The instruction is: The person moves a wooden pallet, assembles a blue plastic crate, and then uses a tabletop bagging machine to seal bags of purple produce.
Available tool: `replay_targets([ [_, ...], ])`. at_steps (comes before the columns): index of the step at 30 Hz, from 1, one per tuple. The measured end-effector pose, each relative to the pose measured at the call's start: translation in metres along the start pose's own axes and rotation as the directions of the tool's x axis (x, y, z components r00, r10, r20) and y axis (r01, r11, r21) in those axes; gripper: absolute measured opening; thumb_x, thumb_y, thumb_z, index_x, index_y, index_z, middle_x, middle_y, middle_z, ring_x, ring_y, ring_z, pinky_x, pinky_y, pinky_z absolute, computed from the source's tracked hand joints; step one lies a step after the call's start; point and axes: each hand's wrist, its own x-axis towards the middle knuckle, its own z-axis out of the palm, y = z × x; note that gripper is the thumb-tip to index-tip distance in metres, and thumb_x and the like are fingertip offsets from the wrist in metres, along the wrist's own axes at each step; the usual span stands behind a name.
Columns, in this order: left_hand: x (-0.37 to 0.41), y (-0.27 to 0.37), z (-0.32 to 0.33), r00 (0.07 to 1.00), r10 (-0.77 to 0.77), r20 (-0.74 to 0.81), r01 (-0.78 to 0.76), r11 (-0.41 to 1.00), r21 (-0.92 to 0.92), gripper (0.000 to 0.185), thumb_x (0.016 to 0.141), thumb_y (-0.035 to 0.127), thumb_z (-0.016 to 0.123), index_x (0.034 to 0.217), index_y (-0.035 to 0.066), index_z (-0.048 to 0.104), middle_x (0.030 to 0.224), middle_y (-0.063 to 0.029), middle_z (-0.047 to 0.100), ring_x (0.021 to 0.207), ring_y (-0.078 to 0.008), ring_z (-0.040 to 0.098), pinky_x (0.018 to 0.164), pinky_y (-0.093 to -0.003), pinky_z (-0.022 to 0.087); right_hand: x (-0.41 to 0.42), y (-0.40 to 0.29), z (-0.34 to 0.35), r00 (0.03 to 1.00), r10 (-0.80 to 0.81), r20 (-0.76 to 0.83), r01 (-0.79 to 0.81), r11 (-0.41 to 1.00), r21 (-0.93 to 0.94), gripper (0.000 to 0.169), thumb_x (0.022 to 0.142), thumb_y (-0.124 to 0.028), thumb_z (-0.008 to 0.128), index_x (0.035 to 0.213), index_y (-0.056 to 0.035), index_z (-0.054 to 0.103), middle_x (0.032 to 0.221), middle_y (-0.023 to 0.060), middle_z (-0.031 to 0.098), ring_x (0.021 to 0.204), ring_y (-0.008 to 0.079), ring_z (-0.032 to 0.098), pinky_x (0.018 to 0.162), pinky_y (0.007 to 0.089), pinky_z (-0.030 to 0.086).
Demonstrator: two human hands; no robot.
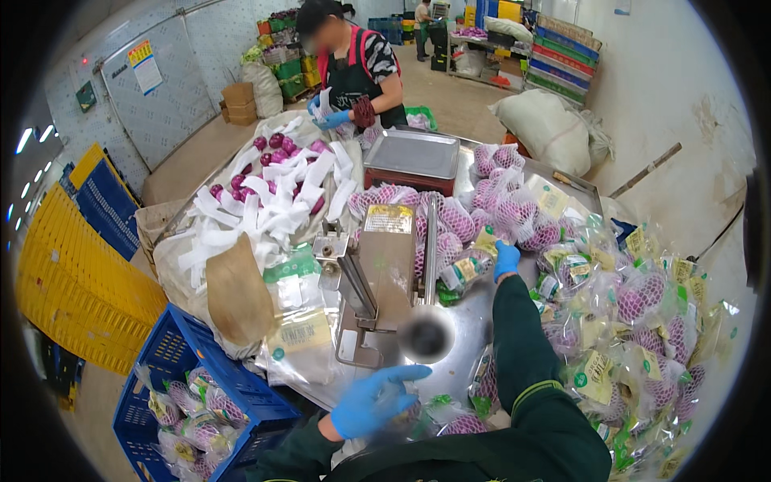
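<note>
My right hand point(507, 260), in a blue glove, grips the gathered top of a clear labelled bag point(465, 271) of purple produce, beside the metal rail of a bench-top machine point(388, 259) that looks like a bag-neck sealer. Below the machine, my gloved left hand point(376, 400) has its forefinger stretched out and its fingers apart. Under that hand lies a bag point(455, 419) with a purple item in a white foam net, partly hidden by my fingers and sleeve. Netted purple vegetables point(458, 220), onion-like, are piled behind the machine.
Finished-looking bags point(602, 325) heap at the right. At lower left stands a blue crate point(205, 367) holding several bags. A scale point(412, 155), loose foam nets point(259, 211) and flat printed bags point(301, 331) share the steel table. Across it, a gloved person point(361, 78) handles a net.
</note>
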Motion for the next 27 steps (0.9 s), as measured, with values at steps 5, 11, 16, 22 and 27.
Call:
replay_targets([
  [5, -0.007, -0.018, 0.012, 0.965, 0.185, -0.186, -0.19, 0.982, -0.009, 0.061, 0.085, -0.002, 0.06, 0.139, 0.001, 0.033, 0.133, -0.0086, 0.048, 0.098, -0.0106, 0.056, 0.086, -0.024, 0.045, -0.171, -0.157, 0.022, 0.904, -0.12, 0.411, 0.005, 0.963, 0.269, 0.009, 0.078, -0.005, 0.063, 0.086, -0.0002, 0.065, 0.082, 0.0026, 0.062, 0.075, 0.0117, 0.057, 0.07, 0.0256, 0.046],
  [11, 0.014, -0.01, 0.023, 0.955, 0.278, -0.108, -0.256, 0.95, 0.179, 0.094, 0.079, 0.009, 0.068, 0.146, 0.0, 0.003, 0.15, -0.0166, 0.02, 0.134, -0.0259, 0.03, 0.106, -0.0329, 0.03, -0.322, -0.27, -0.032, 0.547, -0.094, 0.832, 0.185, 0.983, -0.01, 0.016, 0.069, -0.001, 0.065, 0.085, -0.0027, 0.061, 0.077, 0.0009, 0.055, 0.073, 0.0123, 0.054, 0.067, 0.0262, 0.043],
  [16, 0.012, -0.005, 0.046, 0.966, 0.257, 0.014, -0.255, 0.948, 0.191, 0.064, 0.081, 0.005, 0.064, 0.138, 0.005, 0.035, 0.125, -0.0105, 0.051, 0.105, -0.0167, 0.054, 0.093, -0.0282, 0.044, -0.401, -0.317, -0.04, 0.247, -0.414, 0.876, 0.747, 0.657, 0.1, 0.03, 0.072, -0.009, 0.071, 0.1, -0.0065, 0.061, 0.098, 0.0131, 0.059, 0.085, 0.0304, 0.058, 0.073, 0.0363, 0.047],
  [22, 0.006, -0.005, 0.049, 0.982, 0.183, 0.043, -0.181, 0.982, -0.051, 0.03, 0.086, 0.008, 0.062, 0.115, 0.003, 0.054, 0.108, -0.0072, 0.061, 0.1, -0.0139, 0.057, 0.088, -0.0288, 0.046, -0.43, -0.276, -0.084, 0.658, -0.347, 0.668, 0.551, 0.827, -0.113, 0.07, 0.072, -0.023, 0.078, 0.131, -0.0043, 0.044, 0.128, 0.0142, 0.048, 0.117, 0.025, 0.048, 0.097, 0.0363, 0.039],
  [27, 0.02, -0.015, 0.036, 0.91, 0.413, -0.018, -0.335, 0.762, 0.554, 0.014, 0.086, 0.014, 0.063, 0.093, 0.004, 0.057, 0.087, -0.0117, 0.062, 0.08, -0.0183, 0.062, 0.072, -0.0308, 0.049, -0.391, -0.19, -0.027, 0.624, -0.125, 0.772, 0.537, 0.786, -0.306, 0.042, 0.077, -0.028, 0.067, 0.111, -0.0047, 0.059, 0.101, 0.0175, 0.062, 0.095, 0.0307, 0.06, 0.081, 0.0373, 0.048],
])
